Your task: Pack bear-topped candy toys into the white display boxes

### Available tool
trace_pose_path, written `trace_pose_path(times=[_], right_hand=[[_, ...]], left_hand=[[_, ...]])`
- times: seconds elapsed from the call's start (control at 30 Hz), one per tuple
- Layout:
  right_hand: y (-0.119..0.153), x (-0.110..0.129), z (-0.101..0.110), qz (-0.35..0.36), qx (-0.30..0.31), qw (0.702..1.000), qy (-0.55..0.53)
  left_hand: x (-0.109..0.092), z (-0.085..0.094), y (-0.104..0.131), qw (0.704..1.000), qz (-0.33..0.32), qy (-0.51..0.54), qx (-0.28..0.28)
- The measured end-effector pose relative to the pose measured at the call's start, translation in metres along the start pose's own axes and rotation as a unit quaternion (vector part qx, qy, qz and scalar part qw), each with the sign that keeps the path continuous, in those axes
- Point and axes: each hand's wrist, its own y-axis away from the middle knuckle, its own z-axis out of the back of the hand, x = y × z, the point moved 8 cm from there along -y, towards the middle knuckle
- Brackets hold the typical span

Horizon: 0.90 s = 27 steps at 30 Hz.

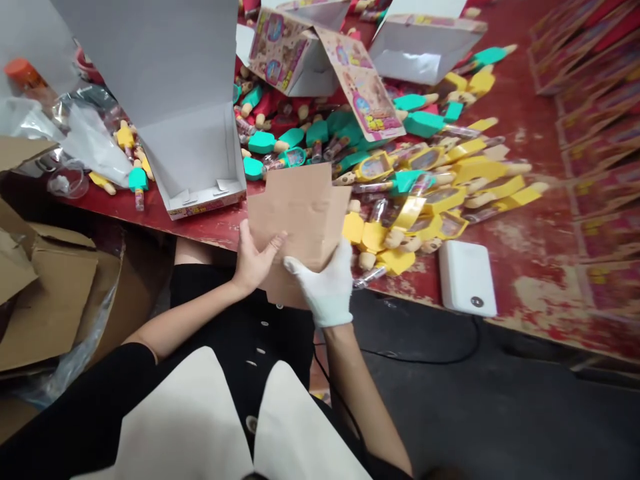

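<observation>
A flat brown cardboard insert [300,207] with cut corners is held between both hands over the table's front edge. My left hand [256,260], bare, grips its left side with the thumb on top. My right hand [325,280], in a white glove, grips the lower right side, thumb also across the face. The fingers behind the cardboard are hidden. Just beyond it, to the left, an open box [200,153] with a white inside and raised lid stands at the table edge. Yellow toys [425,223] and green toys [313,137] with clear tubes lie in a heap beside the cardboard.
A white power bank [467,277] with a black cable lies on the worn red table [540,267]. Printed boxes [287,53] stand open at the back, and stacked packages [600,167] line the right. Brown cartons [50,293] sit at the left, below an orange-capped bottle [27,73].
</observation>
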Motion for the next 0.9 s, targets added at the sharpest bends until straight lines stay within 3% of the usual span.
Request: trace_pose_path(times=[0.17, 0.3, 0.43, 0.57, 0.67, 0.8, 0.9], right_hand=[[0.012, 0.002, -0.023, -0.059, 0.096, 0.977, -0.182], [0.018, 0.001, -0.029, -0.063, 0.118, 0.973, -0.188], [0.016, -0.007, -0.030, -0.071, 0.132, 0.970, -0.190], [0.010, -0.021, -0.021, -0.093, 0.075, 0.976, -0.180], [0.011, -0.024, -0.026, -0.091, 0.076, 0.975, -0.190], [0.018, -0.021, -0.038, -0.087, 0.101, 0.969, -0.208], [0.024, -0.021, -0.047, -0.104, 0.131, 0.959, -0.230]], left_hand=[[0.001, -0.001, 0.003, 0.991, 0.073, 0.096, 0.058], [0.009, 0.000, 0.005, 0.976, 0.128, 0.167, 0.060], [0.014, 0.005, 0.005, 0.973, 0.149, 0.166, 0.060], [0.011, 0.016, 0.013, 0.988, 0.119, 0.081, 0.060], [0.007, 0.017, 0.025, 0.995, 0.071, 0.012, 0.063], [0.007, 0.013, 0.034, 0.995, 0.064, 0.056, 0.055], [0.009, 0.004, 0.037, 0.985, 0.089, 0.103, 0.102]])
